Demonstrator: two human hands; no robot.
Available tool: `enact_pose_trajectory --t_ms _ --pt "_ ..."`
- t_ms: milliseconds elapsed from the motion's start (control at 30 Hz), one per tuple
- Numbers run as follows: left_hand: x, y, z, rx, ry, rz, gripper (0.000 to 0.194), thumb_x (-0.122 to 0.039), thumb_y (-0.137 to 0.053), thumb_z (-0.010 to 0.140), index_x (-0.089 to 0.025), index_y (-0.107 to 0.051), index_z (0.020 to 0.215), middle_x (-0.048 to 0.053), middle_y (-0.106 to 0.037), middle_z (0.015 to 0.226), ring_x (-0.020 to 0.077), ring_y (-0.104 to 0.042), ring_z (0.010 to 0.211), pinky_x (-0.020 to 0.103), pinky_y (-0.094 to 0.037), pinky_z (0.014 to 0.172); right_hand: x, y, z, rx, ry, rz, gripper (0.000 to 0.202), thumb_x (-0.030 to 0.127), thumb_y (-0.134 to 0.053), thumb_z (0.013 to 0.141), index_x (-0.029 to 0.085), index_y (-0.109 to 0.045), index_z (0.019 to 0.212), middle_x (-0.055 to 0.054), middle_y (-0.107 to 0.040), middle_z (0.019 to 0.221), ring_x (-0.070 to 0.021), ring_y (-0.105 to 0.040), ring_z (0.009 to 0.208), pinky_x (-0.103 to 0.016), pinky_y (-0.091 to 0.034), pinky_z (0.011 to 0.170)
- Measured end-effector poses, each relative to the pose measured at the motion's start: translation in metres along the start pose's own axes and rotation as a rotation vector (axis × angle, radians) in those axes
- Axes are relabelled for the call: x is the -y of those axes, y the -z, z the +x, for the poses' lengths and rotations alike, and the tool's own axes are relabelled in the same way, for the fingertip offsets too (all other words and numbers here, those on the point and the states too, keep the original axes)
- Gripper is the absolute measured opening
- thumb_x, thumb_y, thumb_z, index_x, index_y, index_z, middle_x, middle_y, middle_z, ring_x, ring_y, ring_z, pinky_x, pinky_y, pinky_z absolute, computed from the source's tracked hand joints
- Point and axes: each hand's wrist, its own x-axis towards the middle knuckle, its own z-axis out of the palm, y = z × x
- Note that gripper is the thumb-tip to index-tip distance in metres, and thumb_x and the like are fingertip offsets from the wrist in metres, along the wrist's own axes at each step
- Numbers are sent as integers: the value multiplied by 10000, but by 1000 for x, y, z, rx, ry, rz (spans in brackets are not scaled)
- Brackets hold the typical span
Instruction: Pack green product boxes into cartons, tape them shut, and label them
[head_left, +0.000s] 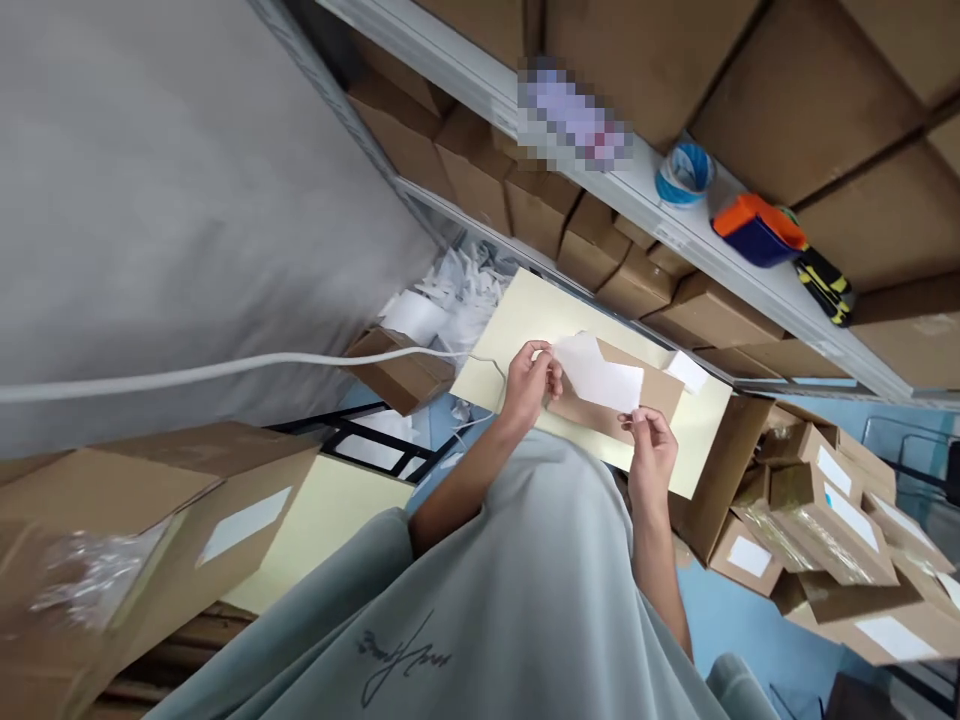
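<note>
A white sheet (600, 372), bent in the middle, is stretched between my two hands over a flat-looking brown cardboard box (652, 378). It may be a label, but no print shows. My left hand (531, 382) is closed on the sheet's left end. At its lower right corner, my right hand (651, 445) pinches the sheet between thumb and fingers. The cardboard box lies on a pale yellow table (705, 440). Just beyond the box's right end sits a small white block or stack (685, 371).
Overhead, a metal shelf (630, 185) holds a tape roll (684, 175), an orange-and-blue tape dispenser (759, 230) and a black-yellow tool (823, 285). Taped parcels (832, 510) fill a large carton at right. A white cable (225, 375) crosses at left above paper scraps (465, 290).
</note>
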Motion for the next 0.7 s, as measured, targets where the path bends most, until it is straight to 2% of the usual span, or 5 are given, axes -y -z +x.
enact_pose_trajectory --t_ms 267,367,467,567,700 --pt "-50 74 73 -339 -360 -99 337 -535 -686 957 -269 -507 1063 18 -761 985 169 -806 748 250 -604 645 11 -44 -12 -4 75 -18 405 618 -768 984 217 -711 982 -33 -741 867 -207 -716 815 -383 -591 831" --pt "-73 108 111 -415 -515 39 349 -514 -620 1029 -271 -547 1267 117 -748 1346 253 -821 1112 385 -667 931 13 -52 -10 -1 101 5 391 606 -772 989 222 -699 970 -7 -706 817 -187 -691 754 -356 -584 772" --pt "-95 134 146 -318 -624 364 862 -355 -844 901 -245 -400 1632 187 -327 1842 341 -337 1715 486 -316 1388 14 -55 -8 -6 112 23 378 588 -784 989 220 -698 971 -5 -717 809 -177 -697 723 -341 -587 742" --pt "-103 139 160 -256 -607 564 1037 -326 -920 818 -229 -391 1704 163 -175 1902 354 -10 1787 503 -53 1447 18 -58 -7 -25 120 18 391 595 -787 985 214 -699 978 -22 -757 815 -183 -730 695 -344 -610 719" --pt "-83 109 124 -25 -421 542 550 -462 -822 898 -198 -714 1369 191 -667 1583 362 -573 1552 530 -418 1329 21 -59 -8 -51 133 34 378 584 -767 1009 212 -703 989 -36 -795 795 -187 -751 622 -326 -628 624"
